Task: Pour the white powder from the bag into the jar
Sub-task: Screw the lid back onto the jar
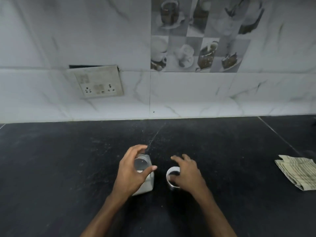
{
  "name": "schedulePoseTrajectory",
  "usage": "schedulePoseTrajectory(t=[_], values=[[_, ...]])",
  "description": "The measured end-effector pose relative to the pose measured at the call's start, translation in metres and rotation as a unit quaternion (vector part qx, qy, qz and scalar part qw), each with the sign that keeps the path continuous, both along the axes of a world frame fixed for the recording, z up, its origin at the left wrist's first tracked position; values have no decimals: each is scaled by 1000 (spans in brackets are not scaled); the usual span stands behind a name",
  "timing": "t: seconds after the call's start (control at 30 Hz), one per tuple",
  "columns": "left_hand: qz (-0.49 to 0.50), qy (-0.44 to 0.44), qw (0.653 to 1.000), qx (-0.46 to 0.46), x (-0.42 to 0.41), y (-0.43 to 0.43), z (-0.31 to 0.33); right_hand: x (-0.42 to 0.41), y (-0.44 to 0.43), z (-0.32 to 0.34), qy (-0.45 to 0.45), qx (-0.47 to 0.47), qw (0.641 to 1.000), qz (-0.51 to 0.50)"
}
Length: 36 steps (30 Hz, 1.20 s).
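A clear square jar [149,183] stands on the black counter [68,168], its mouth uncovered and white powder in its lower part. My left hand [131,173] wraps the jar's neck from the left, thumb across the front. Just right of it, the jar's round white lid [171,170] lies on the counter. My right hand [186,173] covers the lid's right side, thumb inside its rim and fingers spread forward over it. No bag is in view.
A folded striped cloth [297,173] lies at the counter's right edge. White specks are scattered on the counter behind the jar. The tiled wall [188,100] rises at the back, with a switch and socket plate [99,82] on it.
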State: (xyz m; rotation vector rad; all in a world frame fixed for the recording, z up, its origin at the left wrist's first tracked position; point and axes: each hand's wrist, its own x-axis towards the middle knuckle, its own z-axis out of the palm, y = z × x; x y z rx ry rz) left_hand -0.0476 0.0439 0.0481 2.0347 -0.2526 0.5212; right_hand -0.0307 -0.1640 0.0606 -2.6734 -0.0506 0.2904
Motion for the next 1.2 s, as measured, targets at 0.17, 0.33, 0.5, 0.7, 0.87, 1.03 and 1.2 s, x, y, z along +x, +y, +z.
schedulePoseTrajectory(t=[0.17,0.33,0.5,0.7,0.87,1.03,1.2], values=[[61,-27,998,8,-1,0,-15,16,-8,-28,68,-57,996,17],[78,22,997,9,-5,-5,-27,27,-7,-46,98,-64,992,42],[73,81,994,11,-6,-8,-24,31,-5,-62,111,-79,989,57],[61,118,991,-24,-1,-2,-24,31,-1,-71,46,-105,992,56],[46,115,989,-82,3,2,-32,37,8,-44,-22,137,990,-38],[32,113,986,-115,12,7,-40,44,42,9,-192,414,884,-98],[-25,130,983,-130,26,15,-45,23,81,14,-233,414,880,1]])
